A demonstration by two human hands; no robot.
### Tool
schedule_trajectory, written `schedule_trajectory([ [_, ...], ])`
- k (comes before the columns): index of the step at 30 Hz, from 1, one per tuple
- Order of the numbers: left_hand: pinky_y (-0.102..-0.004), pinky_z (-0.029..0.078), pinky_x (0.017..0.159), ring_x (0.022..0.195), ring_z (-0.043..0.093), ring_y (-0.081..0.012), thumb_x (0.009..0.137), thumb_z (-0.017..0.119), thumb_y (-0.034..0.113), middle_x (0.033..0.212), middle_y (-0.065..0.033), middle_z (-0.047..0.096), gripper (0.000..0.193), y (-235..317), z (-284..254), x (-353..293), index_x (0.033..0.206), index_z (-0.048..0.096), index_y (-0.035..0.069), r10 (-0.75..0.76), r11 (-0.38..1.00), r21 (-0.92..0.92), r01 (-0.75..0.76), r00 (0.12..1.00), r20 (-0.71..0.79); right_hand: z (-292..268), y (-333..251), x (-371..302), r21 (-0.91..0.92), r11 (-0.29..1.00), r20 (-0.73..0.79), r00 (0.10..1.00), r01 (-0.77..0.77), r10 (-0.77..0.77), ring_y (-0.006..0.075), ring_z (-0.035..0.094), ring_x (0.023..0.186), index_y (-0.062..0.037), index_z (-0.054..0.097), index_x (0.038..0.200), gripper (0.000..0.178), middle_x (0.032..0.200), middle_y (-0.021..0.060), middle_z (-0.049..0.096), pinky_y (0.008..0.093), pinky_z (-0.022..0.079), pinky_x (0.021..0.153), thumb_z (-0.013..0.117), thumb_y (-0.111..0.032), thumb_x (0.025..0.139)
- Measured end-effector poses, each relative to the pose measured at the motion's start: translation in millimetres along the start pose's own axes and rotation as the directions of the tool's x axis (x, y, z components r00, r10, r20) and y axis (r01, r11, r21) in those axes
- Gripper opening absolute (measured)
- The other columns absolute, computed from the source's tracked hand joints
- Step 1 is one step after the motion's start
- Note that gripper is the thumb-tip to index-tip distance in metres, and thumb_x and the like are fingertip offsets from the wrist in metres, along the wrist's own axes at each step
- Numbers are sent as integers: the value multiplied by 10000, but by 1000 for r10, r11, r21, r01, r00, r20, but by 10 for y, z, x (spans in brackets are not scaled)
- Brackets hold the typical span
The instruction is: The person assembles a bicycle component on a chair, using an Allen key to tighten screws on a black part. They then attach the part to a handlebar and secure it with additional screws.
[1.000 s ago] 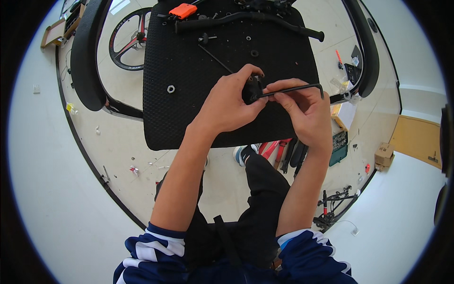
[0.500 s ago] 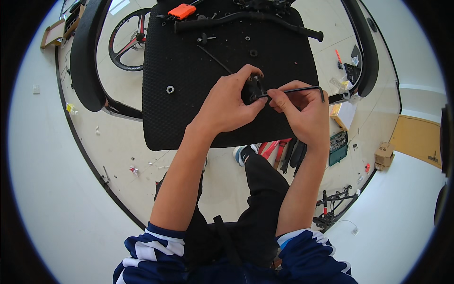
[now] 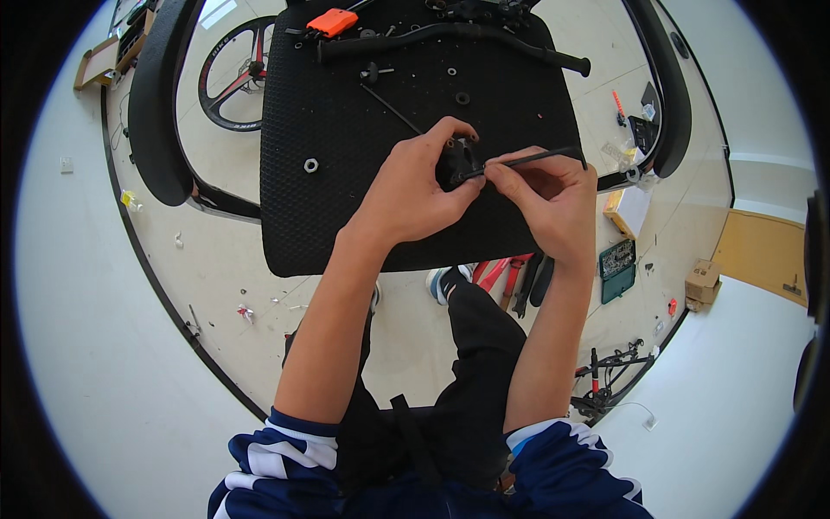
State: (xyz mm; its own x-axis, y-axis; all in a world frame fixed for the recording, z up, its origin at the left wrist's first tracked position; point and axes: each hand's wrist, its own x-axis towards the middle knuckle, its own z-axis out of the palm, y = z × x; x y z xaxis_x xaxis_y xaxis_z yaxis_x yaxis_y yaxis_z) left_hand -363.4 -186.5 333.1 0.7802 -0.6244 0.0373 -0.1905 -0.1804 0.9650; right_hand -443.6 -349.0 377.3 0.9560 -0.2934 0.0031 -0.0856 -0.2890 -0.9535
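Note:
My left hand (image 3: 411,186) is closed around a small black metal part (image 3: 456,164), perhaps a bicycle stem; my fingers and palm hide much of it. Between the thumb and fingers of my right hand (image 3: 549,203) is a black hex key (image 3: 540,156). Its long arm points left to the part, and its bent end sticks out on the right. Both hands are above the black textured chair seat (image 3: 346,203). A thin black rod (image 3: 387,102) lies just beyond my left hand, and a silver nut (image 3: 311,165) sits to its left.
A black handlebar (image 3: 458,31) crosses the far part of the seat, near an orange object (image 3: 333,22), washers (image 3: 462,99) and a small bolted part (image 3: 372,73). Armrests (image 3: 160,104) flank the seat. On the floor are a wheel (image 3: 233,73), a green case (image 3: 617,270) and a bicycle frame (image 3: 609,376).
The hex key has turned slightly: its long arm slants more and its bent end has shifted left and up. My right hand moved a little left; my left hand stays nearly still.

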Motion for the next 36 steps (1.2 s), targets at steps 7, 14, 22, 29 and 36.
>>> schedule_trajectory([
  [7, -294, 495, 698, 723, 618, -169, 814, 746, 126, 807, -96, 646, 386, -11, 10, 11, 1150, 586, 25, -21, 999, -36, 22, 1000, 13, 69, -12, 10, 73, 995, 8, 998, 65, -66, 135, 716, 799, 11, 768, 958, 107, 882, 77, 748, 241, 546, 747, 733, 1, 857],
  [14, -302, 496, 678, 715, 636, -191, 798, 734, 114, 817, -113, 665, 391, -12, -8, 4, 1145, 581, 16, 17, 997, -71, -18, 1000, -15, 113, -37, 21, 75, 994, 46, 995, 84, -87, 132, 697, 800, 9, 747, 993, 165, 918, 70, 743, 245, 537, 769, 657, 29, 856],
  [22, -294, 496, 706, 746, 610, -166, 780, 725, 95, 866, -96, 665, 399, 36, -50, -10, 1152, 596, 29, -30, 995, -90, 32, 999, 31, 225, -61, 35, 96, 985, 50, 988, 142, -148, 109, 679, 789, 15, 735, 990, 175, 900, 69, 734, 242, 539, 752, 633, 40, 849],
  [29, -326, 521, 822, 883, 672, -191, 778, 745, 99, 949, -104, 696, 418, 21, -46, -9, 1163, 592, 45, 15, 993, -116, -19, 999, -38, 28, -55, 62, 259, 959, -151, 985, 116, -78, 145, 704, 810, 61, 671, 1095, 173, 928, 136, 731, 260, 580, 744, 636, 44, 926],
  [36, -331, 526, 896, 964, 690, -210, 784, 740, 90, 1013, -112, 709, 410, -21, -29, 0, 1163, 587, 53, 48, 994, -91, -56, 995, -84, 99, -33, 73, 195, 977, -136, 989, 91, -65, 168, 727, 869, 47, 674, 1037, 118, 944, 130, 736, 276, 587, 794, 662, 27, 922],
])
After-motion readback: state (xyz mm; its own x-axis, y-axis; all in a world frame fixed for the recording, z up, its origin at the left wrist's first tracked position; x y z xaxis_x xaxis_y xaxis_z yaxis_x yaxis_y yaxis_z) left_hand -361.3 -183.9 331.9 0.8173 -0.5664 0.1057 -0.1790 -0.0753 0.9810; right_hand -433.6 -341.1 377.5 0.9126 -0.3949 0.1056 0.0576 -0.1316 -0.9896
